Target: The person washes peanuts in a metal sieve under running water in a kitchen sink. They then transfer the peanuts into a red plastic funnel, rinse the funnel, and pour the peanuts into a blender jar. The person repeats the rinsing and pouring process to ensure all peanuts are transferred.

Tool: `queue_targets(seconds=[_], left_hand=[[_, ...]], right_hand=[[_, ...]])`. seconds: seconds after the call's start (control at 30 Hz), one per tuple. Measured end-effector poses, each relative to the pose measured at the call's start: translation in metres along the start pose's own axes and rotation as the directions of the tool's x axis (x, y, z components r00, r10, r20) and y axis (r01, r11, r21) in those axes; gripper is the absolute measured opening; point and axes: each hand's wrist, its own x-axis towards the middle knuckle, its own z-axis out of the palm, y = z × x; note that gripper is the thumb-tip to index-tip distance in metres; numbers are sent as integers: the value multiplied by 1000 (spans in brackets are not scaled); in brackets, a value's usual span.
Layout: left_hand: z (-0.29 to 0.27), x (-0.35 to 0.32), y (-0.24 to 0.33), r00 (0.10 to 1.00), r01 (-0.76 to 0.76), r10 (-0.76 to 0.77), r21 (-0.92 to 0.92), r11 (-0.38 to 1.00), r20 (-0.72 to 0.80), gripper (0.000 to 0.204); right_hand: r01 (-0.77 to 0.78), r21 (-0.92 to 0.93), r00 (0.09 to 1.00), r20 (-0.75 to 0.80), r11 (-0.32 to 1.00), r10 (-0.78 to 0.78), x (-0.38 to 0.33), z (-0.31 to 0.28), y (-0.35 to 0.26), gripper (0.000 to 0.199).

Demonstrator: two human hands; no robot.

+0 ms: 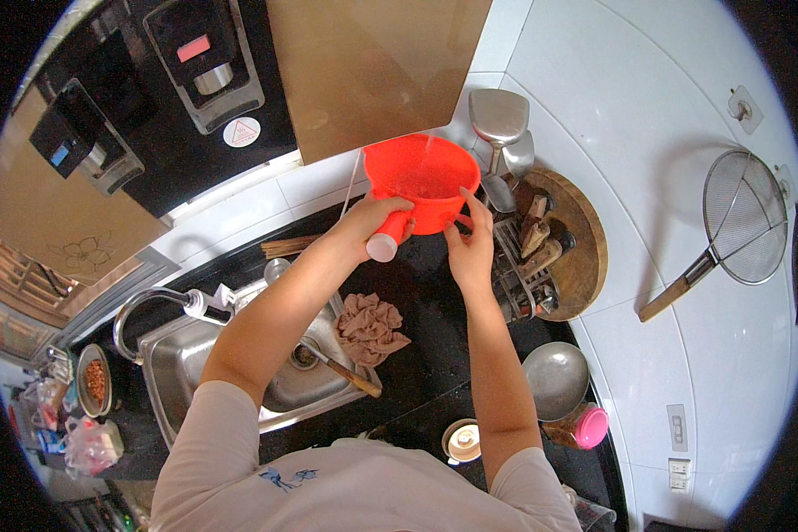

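Note:
A red plastic water dipper (430, 211) is held up in front of the wall, below the brown cabinet door. My left hand (374, 223) wraps around its short handle, whose pale round end points toward me. On the other side, my right hand (473, 248) grips the bowl, with a finger up near the rim and the thumb lower down. The dipper's mouth is tipped partly toward me and shows its red inside; I cannot tell whether anything is in it. Below my left hand, a crumpled brown cloth (370, 329) lies beside the sink.
The steel sink (157, 390) with a curved faucet (124, 324) lies left, a wooden-handled tool (350, 377) across it. At right stand a knife rack (508, 239), a round wooden board (590, 253), metal spatulas (499, 115), a metal bowl (556, 381) and a pink-lidded jar (591, 427). A strainer (745, 217) hangs on the wall.

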Motion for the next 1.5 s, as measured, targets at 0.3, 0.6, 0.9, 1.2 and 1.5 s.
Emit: queue_targets(seconds=[0.3,0.6,0.9,1.2,1.5], left_hand=[[-3,3,-2,999,3,-5,43,999,33,29],[-7,5,-1,1000,29,-28,100,995,-7,31],[-10,3,-1,996,-30,16,174,984,85,47],[-23,9,7,994,56,-55,-8,998,94,39],[-19,-3,25,992,-38,31,57,998,124,43]], right_hand=[[-2,-14,1000,-15,1000,2,-2,0,3,56],[-71,-174,994,69,982,84,-2,9,-9,58],[-111,21,983,148,994,107,3,-1,-19,49],[469,-328,882,124,820,-455,125,-52,-76,24],[641,-289,620,-352,711,-702,278,-41,-166,24]])
